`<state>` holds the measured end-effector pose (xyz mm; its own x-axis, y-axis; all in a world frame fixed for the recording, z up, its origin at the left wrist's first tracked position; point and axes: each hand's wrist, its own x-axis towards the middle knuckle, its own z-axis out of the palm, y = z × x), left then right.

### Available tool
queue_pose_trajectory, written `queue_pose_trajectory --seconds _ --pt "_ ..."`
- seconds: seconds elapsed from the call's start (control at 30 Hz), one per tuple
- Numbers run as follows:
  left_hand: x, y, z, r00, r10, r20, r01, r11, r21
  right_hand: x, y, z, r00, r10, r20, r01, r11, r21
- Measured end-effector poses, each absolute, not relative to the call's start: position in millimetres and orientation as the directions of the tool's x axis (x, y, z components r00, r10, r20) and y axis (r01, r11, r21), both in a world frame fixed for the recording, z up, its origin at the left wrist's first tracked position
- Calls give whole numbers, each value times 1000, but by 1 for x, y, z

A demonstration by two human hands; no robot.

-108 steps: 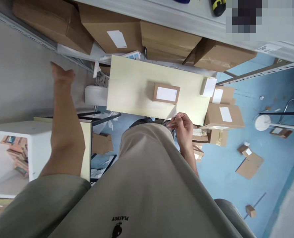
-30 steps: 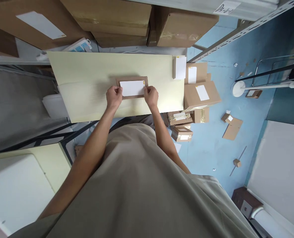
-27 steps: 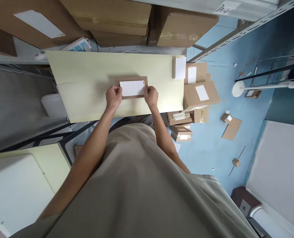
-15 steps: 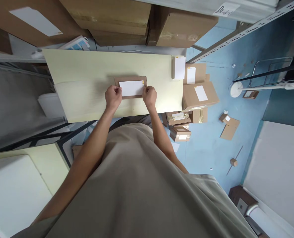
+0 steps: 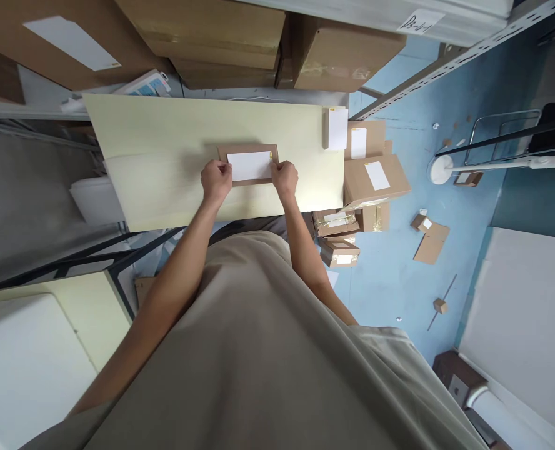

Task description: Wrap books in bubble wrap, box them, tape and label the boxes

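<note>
A small brown cardboard box [image 5: 252, 149] lies on the pale yellow table [image 5: 165, 131]. Over its top face is a white label [image 5: 250, 167] with a small yellow mark near its right end. My left hand [image 5: 216, 180] pinches the label's left end, fingers closed. At the opposite end, my right hand [image 5: 285, 179] grips the label's right edge between thumb and fingers. Whether the label is stuck down or held just above the cardboard, I cannot tell. A stack of white labels [image 5: 337, 129] sits at the table's right end.
Large cardboard boxes [image 5: 347, 53] fill the shelf behind the table. To the right, labelled cartons [image 5: 375, 178] and smaller taped boxes [image 5: 340, 252] are piled. A metal shelf post [image 5: 427, 75] slants up at the right. Flattened cardboard [image 5: 431, 245] lies on the blue floor.
Both hands keep their hold on the label over the box. The whole view has shifted very slightly; otherwise little differs.
</note>
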<state>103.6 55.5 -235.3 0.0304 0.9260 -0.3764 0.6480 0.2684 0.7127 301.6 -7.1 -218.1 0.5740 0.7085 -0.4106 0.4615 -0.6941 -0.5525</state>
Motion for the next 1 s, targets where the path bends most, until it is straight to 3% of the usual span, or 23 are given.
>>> queue_pose_trajectory --seconds 0.13,0.23,0.4,0.6,0.8,1.0 --pt "104 58 -233 47 919 -391 658 266 705 307 -10 -217 561 730 -389 484 -671 -562" --pt "105 58 -232 42 917 -397 654 275 704 298 -16 -214 518 802 -296 575 -583 -573" --pt "107 57 -232 31 914 -404 657 286 697 272 -21 -212 275 937 -214 731 -349 -586" --pt "105 59 -234 57 893 -446 641 310 702 253 -14 -220 347 919 -188 719 -389 -576" --pt "105 58 -230 58 907 -417 656 280 701 228 -30 -217 24 969 -247 840 -153 -521" --pt "105 57 -228 60 906 -419 674 273 686 224 -18 -214 193 953 -234 805 -290 -517"
